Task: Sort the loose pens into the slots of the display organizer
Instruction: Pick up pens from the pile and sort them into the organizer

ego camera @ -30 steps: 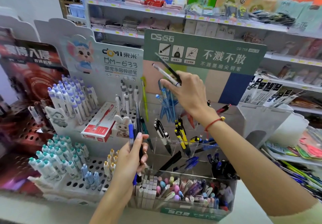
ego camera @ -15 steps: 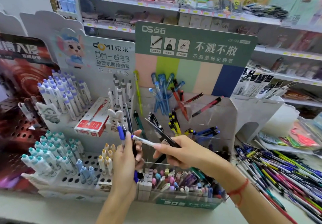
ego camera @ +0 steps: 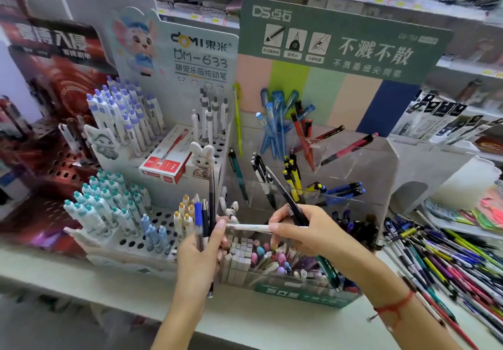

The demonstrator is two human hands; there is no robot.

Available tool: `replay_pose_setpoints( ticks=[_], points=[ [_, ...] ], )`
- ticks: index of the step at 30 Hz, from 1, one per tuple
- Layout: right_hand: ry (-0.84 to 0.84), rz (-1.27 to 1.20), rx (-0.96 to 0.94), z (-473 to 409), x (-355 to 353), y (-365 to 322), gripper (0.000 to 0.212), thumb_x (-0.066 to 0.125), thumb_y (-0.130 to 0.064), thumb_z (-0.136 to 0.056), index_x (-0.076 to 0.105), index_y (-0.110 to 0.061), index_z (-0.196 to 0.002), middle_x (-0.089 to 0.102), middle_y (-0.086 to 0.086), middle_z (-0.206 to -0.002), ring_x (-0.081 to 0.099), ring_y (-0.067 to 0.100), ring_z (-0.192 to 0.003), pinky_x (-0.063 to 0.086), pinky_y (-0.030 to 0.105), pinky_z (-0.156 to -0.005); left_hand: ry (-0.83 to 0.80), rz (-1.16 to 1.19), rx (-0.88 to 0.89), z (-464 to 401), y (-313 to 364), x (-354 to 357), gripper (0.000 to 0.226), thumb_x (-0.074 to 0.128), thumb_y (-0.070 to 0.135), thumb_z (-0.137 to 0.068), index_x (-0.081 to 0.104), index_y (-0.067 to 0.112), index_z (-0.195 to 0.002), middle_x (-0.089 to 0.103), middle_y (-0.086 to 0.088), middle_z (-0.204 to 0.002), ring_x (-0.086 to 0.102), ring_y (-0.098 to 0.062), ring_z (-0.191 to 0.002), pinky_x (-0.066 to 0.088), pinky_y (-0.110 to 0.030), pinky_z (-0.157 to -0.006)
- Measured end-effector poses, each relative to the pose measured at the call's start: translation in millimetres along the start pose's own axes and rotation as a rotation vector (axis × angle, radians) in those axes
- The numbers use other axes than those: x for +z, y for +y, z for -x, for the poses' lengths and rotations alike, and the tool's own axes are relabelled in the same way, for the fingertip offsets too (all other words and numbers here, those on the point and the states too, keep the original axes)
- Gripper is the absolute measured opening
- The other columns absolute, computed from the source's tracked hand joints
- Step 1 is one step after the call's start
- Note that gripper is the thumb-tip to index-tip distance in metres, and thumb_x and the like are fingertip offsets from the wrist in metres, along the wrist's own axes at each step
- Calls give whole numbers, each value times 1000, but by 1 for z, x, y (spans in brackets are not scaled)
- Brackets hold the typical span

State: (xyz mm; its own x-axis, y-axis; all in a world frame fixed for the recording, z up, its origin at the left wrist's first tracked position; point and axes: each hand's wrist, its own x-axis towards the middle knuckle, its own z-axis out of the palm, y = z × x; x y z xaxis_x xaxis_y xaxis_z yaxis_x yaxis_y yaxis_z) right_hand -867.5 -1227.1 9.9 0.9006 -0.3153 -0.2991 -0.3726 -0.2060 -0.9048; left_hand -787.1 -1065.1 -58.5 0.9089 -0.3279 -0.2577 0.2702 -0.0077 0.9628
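Observation:
My left hand (ego camera: 197,257) grips a small bundle of pens (ego camera: 204,213) held upright, blue and black ones among them. My right hand (ego camera: 307,234) holds a white pen (ego camera: 249,227) lying level, its tip touching my left fingers, and a black pen (ego camera: 285,194) angled up to the left. Both hands hover in front of the clear display organizer (ego camera: 351,159), whose slots hold blue, red, yellow and black pens. A heap of loose pens (ego camera: 446,262) lies on the shelf at the right.
A white perforated stand (ego camera: 160,219) with teal- and purple-capped pens stands at the left, a red box (ego camera: 166,159) on its upper tier. A front bin (ego camera: 285,268) holds erasers and pastel pens. Green signboard (ego camera: 340,39) rises behind. Store shelves fill the background.
My right hand came down from the upper slots with the white and black pens to meet my left hand. The white pen now lies level, touching the left fingers.

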Motion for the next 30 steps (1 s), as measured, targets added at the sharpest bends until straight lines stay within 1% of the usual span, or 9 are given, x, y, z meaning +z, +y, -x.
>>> replay_pose_setpoints(
  ticks=[2, 5, 9, 12, 15, 20, 26, 28, 30],
  points=[
    [150, 115, -57, -2, 3, 3, 7, 67, -14, -88, 68, -8, -87, 67, 2, -66, 51, -1, -42, 38, 10, -46, 55, 18, 18, -1, -3, -5, 26, 58, 34, -90, 64, 9, -82, 44, 9, -44, 34, -1, -37, 28, -12, -38],
    [359, 510, -159, -16, 4, 7, 8, 67, -24, -86, 66, -21, -78, 65, -4, -68, 54, 9, -53, 44, 23, -54, 111, 24, 2, -3, -5, -17, 30, 57, 36, -89, 66, 7, -88, 47, 5, -51, 34, -2, -38, 27, -12, -36],
    [307, 896, -181, -54, 18, 1, 11, 59, -26, -84, 56, -17, -77, 50, -3, -66, 56, 24, -70, 39, 29, -59, 93, 83, -13, -2, -7, -23, 24, 52, 36, -92, 69, 26, -105, 48, 6, -59, 34, -2, -41, 24, -14, -37],
    [256, 1061, -215, -83, 36, 6, 21, 58, -29, -86, 47, -13, -79, 44, 2, -70, 60, 33, -82, 35, 32, -61, 45, 130, -42, 1, -5, -23, 24, 47, 31, -96, 68, 22, -106, 50, 8, -53, 34, -1, -38, 22, -14, -34],
    [284, 1039, -225, -95, 44, 16, 27, 59, -37, -86, 53, -11, -86, 52, 3, -74, 61, 33, -82, 37, 31, -60, 26, 170, -63, 2, -3, -25, 24, 46, 27, -98, 67, 18, -105, 51, 9, -51, 35, -1, -38, 22, -13, -33],
    [247, 620, -203, -88, 37, 26, 21, 65, -38, -81, 61, -17, -82, 65, 0, -72, 63, 24, -72, 53, 39, -65, 7, 326, -144, 0, -1, -31, 26, 48, 25, -96, 69, 10, -104, 53, 3, -59, 41, -3, -42, 22, -15, -32],
    [275, 832, -200, -91, 39, 39, 17, 57, -31, -90, 64, -16, -85, 69, 7, -83, 64, 31, -83, 52, 37, -67, -17, 241, -159, 4, 9, -27, 25, 61, 43, -71, 78, 32, -85, 67, 13, -102, 49, -5, -64, 33, -17, -40],
    [251, 796, -170, -87, 38, 41, 17, 56, -34, -90, 62, -19, -95, 67, 4, -82, 63, 31, -83, 49, 36, -65, -31, 283, -171, 4, 10, -26, 20, 63, 40, -69, 79, 33, -78, 67, 12, -88, 38, -6, -50, 29, -17, -39],
    [292, 749, -201, -76, 33, 40, 18, 55, -39, -91, 59, -23, -99, 62, -5, -73, 62, 24, -75, 47, 34, -62, -57, 315, -177, 2, 9, -25, 28, 66, 34, -68, 78, 24, -91, 56, 9, -63, 31, -5, -45, 25, -15, -34]
  ],
)
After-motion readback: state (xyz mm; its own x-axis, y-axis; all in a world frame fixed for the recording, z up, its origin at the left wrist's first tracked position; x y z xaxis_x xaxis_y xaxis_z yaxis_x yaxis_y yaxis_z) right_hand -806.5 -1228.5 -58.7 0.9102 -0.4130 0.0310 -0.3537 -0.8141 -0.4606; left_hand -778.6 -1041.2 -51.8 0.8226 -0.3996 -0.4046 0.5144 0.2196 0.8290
